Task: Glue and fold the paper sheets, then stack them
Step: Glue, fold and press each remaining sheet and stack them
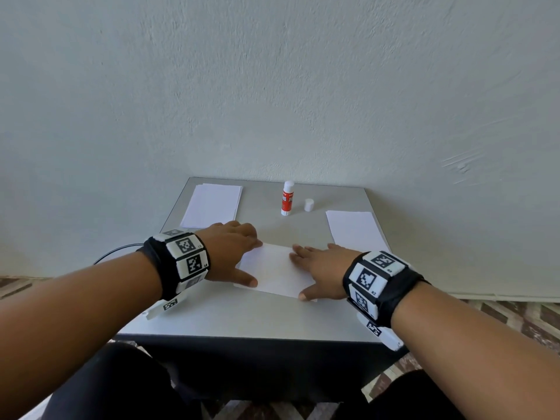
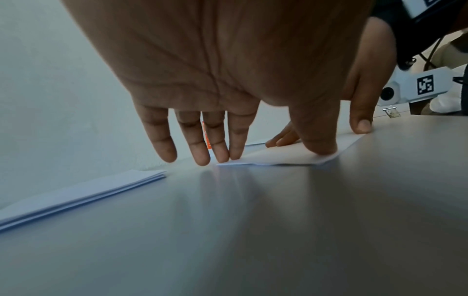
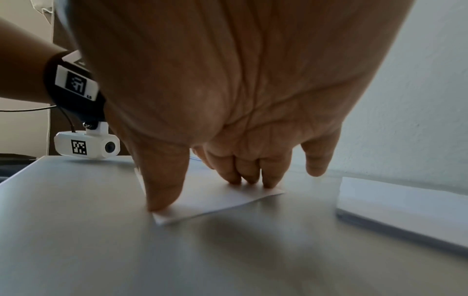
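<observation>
A folded white paper sheet [image 1: 272, 269] lies flat on the grey table [image 1: 242, 316] in front of me. My left hand [image 1: 233, 253] presses on its left edge with straight fingers, thumb tip on the near left corner [image 2: 321, 151]. My right hand [image 1: 318, 265] presses on its right side, fingertips [image 3: 250, 178] down on the sheet [image 3: 217, 202] and thumb on the near corner. A red and white glue stick [image 1: 287, 199] stands uncapped at the back, its white cap [image 1: 308, 204] beside it.
A stack of white sheets [image 1: 213, 204] lies at the back left, seen edge-on in the left wrist view [image 2: 83, 192]. Another white pile [image 1: 356, 230] lies at the right edge, also [image 3: 405, 208]. A pale wall rises right behind the table.
</observation>
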